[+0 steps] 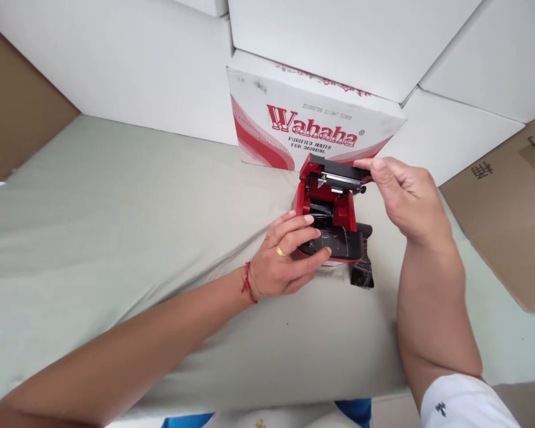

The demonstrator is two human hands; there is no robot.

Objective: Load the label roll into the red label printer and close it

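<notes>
A small red and black machine (301, 199), printer-like in shape, stands with its hinged lid (339, 169) raised. Under the lid a metal bar and a roller show. Dark shiny film (334, 241) lies over the black front part. My left hand (289, 252) rests on the machine's left side and front, fingers spread and stretched out. At the lid's right edge, my right hand (405, 196) pinches it between thumb and fingers. A strip of black film (362, 272) lies beside the machine's right front, below a black cylinder end (364, 230).
Behind the machine sits a white and red water carton (312, 125). Large white boxes (160, 65) form a wall at the back. Brown cardboard stands at the left (18, 101) and right (508, 220). A wrinkled pale green cloth (116, 220) covers the table.
</notes>
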